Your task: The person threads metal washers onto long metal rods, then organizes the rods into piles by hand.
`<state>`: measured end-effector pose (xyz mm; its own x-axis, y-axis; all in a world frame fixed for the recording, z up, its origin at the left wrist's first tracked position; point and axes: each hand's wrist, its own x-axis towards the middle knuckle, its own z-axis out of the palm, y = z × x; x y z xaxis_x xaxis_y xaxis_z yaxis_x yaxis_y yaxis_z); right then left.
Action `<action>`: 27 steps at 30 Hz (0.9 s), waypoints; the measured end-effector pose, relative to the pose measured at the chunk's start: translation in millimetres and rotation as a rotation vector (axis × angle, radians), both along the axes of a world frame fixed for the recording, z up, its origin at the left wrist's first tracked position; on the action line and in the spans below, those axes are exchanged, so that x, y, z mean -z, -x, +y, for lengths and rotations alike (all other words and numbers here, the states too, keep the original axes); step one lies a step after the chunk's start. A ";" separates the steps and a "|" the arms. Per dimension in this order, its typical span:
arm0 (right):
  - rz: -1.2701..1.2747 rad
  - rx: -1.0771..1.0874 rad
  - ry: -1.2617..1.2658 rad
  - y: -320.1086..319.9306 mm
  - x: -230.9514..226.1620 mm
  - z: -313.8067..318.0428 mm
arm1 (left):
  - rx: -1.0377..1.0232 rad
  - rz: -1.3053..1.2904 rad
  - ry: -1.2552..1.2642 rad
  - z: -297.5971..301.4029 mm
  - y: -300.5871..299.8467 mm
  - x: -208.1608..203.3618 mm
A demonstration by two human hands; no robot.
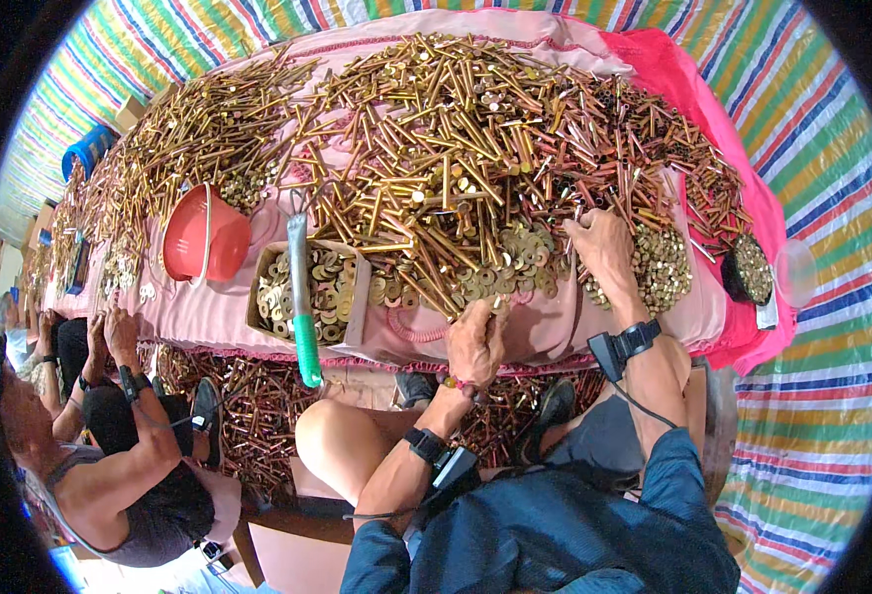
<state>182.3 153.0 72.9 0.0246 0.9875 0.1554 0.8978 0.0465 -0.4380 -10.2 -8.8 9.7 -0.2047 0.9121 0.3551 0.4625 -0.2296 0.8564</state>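
My left hand [475, 342] is in front of the table's near edge, its fingers curled in a pinch. A small pale metal piece shows at its fingertips, too small to name. My right hand [602, 247] reaches to the near edge of the rod pile, fingers closed together; what they hold, if anything, is hidden. Long brass-coloured metal rods [446, 148] lie heaped across the table. Flat metal washers [515, 265] are piled between my hands. Small nuts [662, 269] lie in a heap beside my right wrist.
A cardboard box [355, 305] of washers has a green-handled metal hand rake [304, 332] lying over it. Left of it stands a red bucket [208, 236]. A black bowl [750, 272] of small parts sits far right. More rods [257, 421] cover the floor. A co-worker [109, 485] sits at left.
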 end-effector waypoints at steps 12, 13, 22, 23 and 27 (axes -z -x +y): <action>1.151 -0.276 0.208 33.0 -41.1 -76.3 | 0.021 -0.132 0.019 3.0 -16.1 4.9; 1.091 -0.315 0.222 35.6 -42.4 -84.0 | 0.024 -0.134 0.040 2.8 -18.7 2.9; 0.564 -0.400 -0.074 47.2 -44.1 -104.2 | 0.056 -0.161 0.003 4.2 -20.9 3.2; 0.544 -0.402 -0.082 46.4 -47.9 -105.4 | 0.056 -0.162 -0.019 4.6 -21.6 2.1; 0.586 -0.374 -0.076 52.6 -51.4 -109.2 | 0.047 -0.135 -0.017 3.1 -20.0 1.7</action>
